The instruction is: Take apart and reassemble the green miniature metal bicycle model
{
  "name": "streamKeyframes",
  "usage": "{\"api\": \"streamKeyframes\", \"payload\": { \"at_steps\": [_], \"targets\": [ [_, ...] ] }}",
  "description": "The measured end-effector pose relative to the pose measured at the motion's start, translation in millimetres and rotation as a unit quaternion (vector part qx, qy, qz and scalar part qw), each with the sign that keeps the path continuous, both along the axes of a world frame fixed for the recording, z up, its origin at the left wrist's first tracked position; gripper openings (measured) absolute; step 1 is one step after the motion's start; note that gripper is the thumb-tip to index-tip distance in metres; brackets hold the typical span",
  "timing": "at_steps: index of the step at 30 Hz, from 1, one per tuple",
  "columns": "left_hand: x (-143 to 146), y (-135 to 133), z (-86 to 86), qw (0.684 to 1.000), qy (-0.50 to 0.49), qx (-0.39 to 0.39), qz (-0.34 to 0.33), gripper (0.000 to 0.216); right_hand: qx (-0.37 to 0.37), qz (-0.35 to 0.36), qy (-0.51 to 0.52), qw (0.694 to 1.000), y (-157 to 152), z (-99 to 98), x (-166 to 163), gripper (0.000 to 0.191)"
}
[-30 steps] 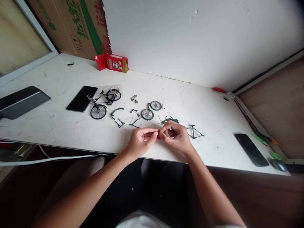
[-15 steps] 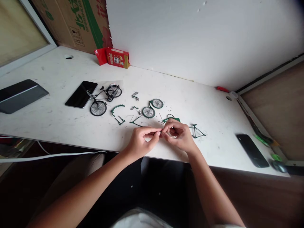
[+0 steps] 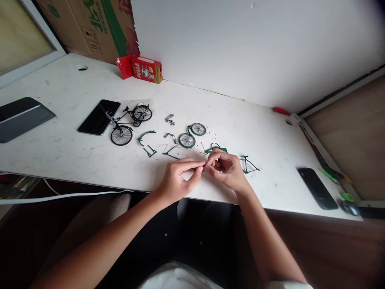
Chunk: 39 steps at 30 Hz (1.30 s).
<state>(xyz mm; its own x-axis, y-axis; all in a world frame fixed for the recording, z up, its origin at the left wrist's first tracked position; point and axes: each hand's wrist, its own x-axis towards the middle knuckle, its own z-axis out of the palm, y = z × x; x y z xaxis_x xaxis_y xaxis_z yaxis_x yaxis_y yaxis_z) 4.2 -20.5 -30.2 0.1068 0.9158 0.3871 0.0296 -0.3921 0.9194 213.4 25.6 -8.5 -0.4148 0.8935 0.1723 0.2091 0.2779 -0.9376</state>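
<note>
step: fingertip work, apparently on a tiny dark piece [image 3: 203, 166] | grip: left hand [image 3: 179, 176] and right hand [image 3: 227, 171] both pinched it | next: steady, fine control seemed needed

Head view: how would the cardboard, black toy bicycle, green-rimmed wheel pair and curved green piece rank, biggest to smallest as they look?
1. Cardboard, cut off at the top
2. Black toy bicycle
3. Green-rimmed wheel pair
4. Curved green piece

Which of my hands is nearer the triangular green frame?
Right. Your right hand is just left of the green frame; your left hand is farther left.
</note>
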Motion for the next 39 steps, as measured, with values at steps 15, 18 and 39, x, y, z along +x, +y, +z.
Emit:
{"api": "streamKeyframes", "payload": {
  "at_steps": [15,18,39],
  "targets": [
    [1,1,-3.5,0.997,-0.005,0.077,-0.001,0.021,-0.106,0.053,0.071,0.99,1,0.9,4,0.013],
    [0,1,-4.0,0.998,-0.004,0.069,-0.005,0.021,-0.133,0.057,0.086,0.986,1,0.9,3,0.014],
    [2,2,-7.9,0.99,-0.094,-0.101,-0.028,0.023,0.101,-0.029,-0.049,0.993,-4,6.7,-5,0.002]
  ]
}}
